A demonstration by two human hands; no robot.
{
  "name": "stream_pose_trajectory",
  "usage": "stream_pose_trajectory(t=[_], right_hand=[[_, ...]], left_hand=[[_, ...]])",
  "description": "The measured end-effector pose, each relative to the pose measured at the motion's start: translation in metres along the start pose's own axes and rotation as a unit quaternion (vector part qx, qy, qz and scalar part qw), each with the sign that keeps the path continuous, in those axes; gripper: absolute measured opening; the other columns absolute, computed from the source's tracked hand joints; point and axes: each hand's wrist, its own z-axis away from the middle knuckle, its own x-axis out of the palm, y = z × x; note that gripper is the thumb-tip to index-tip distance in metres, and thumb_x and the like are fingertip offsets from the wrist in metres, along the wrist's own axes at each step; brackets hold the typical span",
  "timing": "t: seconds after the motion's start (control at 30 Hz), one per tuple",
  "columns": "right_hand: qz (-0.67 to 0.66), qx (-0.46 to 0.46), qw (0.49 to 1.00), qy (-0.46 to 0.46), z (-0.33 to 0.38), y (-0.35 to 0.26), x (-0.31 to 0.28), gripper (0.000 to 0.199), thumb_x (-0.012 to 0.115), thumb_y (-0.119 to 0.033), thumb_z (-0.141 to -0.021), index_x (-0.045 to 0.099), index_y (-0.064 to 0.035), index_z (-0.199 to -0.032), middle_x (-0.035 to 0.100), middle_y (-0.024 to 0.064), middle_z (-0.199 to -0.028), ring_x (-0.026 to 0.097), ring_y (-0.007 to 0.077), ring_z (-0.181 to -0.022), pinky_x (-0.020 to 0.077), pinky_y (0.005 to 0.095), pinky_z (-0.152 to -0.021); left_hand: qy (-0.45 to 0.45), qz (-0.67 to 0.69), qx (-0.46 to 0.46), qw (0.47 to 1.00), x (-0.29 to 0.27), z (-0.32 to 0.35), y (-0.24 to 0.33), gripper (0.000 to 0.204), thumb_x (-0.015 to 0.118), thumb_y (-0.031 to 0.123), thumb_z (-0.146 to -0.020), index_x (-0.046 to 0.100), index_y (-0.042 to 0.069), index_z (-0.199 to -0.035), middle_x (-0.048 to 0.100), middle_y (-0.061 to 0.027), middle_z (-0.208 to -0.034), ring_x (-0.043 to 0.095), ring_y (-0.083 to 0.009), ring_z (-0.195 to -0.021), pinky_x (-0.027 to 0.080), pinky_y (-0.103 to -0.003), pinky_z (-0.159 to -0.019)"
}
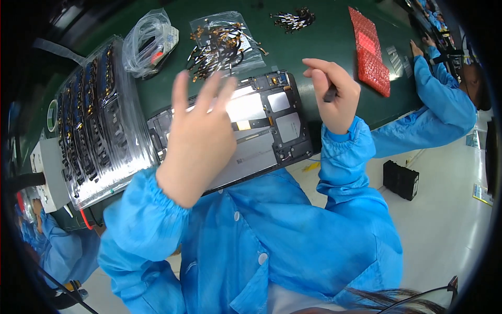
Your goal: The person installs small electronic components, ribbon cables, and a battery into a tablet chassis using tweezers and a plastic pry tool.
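Observation:
An opened tablet (256, 157) lies on the green table in front of me, with its silver plates, flat cable and black frame exposed. My left hand (201, 138) hovers over its left part with the fingers spread, holding nothing; the hand hides that portion of the tablet. To the right of the tablet's upper corner, my right hand (339, 94) is raised and curled. Its fingers close round a short black tool (330, 94), of which only a dark end shows, so its kind is unclear. Past my left fingertips, a heap of small flex cables (222, 47) rests on a clear bag.
Stacked clear trays (123, 152) of dark parts stand at the left. Behind them is a bag of clear plastic (141, 49). A second cable pile (294, 21) and red bubble wrap (368, 52) lie farther back. A co-worker's sleeve (434, 123) reaches in at right.

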Motion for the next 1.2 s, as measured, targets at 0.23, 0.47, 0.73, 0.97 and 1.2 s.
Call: stream_pose_trajectory(t=[0.23, 0.47, 0.73, 0.97, 1.2], right_hand=[[-0.017, -0.119, 0.969, -0.216, -0.03, -0.038, 0.022, 0.021, 0.054, -0.004, -0.08, 0.061, -0.0051, -0.1, 0.06, 0.0114, -0.093, 0.06, 0.0266, -0.079, 0.0486, 0.031, -0.067], [0.044, -0.191, 0.93, -0.309, -0.028, -0.039, 0.059, 0.039, 0.06, -0.002, -0.066, 0.061, -0.0094, -0.104, 0.06, 0.0038, -0.101, 0.061, 0.0217, -0.072, 0.0497, 0.0322, -0.064], [0.179, -0.217, 0.902, -0.326, -0.024, -0.054, 0.06, 0.041, 0.064, -0.005, -0.063, 0.062, -0.0122, -0.103, 0.058, 0.0003, -0.101, 0.06, 0.021, -0.069, 0.0477, 0.0327, -0.062], [0.124, -0.158, 0.906, -0.373, -0.01, -0.062, 0.041, 0.035, 0.061, -0.007, -0.068, 0.062, -0.0097, -0.103, 0.057, 0.0052, -0.099, 0.06, 0.0261, -0.079, 0.0482, 0.0363, -0.069], [0.126, -0.123, 0.89, -0.42, -0.023, -0.065, 0.032, 0.042, 0.061, -0.003, -0.066, 0.062, -0.0128, -0.106, 0.057, 0.0054, -0.101, 0.059, 0.0266, -0.082, 0.0482, 0.0354, -0.07]], left_hand=[[-0.015, 0.078, -0.156, 0.985, -0.004, 0.052, 0.017, 0.048, 0.058, 0.03, -0.076, 0.048, 0.014, -0.121, 0.035, -0.015, -0.133, 0.029, -0.0341, -0.125, 0.02, -0.062, -0.095], [0.044, 0.628, -0.099, 0.77, 0.004, 0.11, 0.057, 0.041, 0.05, 0.015, -0.082, 0.045, 0.008, -0.122, 0.048, -0.014, -0.118, 0.045, -0.0294, -0.112, 0.033, -0.04, -0.096], [-0.094, 0.953, -0.257, 0.132, 0.032, 0.122, 0.069, 0.045, 0.039, 0.023, -0.09, 0.036, -0.001, -0.129, 0.037, -0.0149, -0.134, 0.035, -0.0245, -0.125, 0.029, -0.033, -0.1], [-0.023, 0.96, -0.263, 0.09, 0.053, 0.129, 0.09, 0.039, 0.039, 0.022, -0.092, 0.038, -0.001, -0.124, 0.036, -0.0159, -0.135, 0.032, -0.0265, -0.127, 0.027, -0.036, -0.102], [-0.023, 0.962, -0.184, 0.2, 0.016, 0.106, 0.086, 0.034, 0.036, 0.022, -0.095, 0.047, -0.004, -0.114, 0.044, -0.0184, -0.128, 0.041, -0.0251, -0.12, 0.032, -0.037, -0.1]])
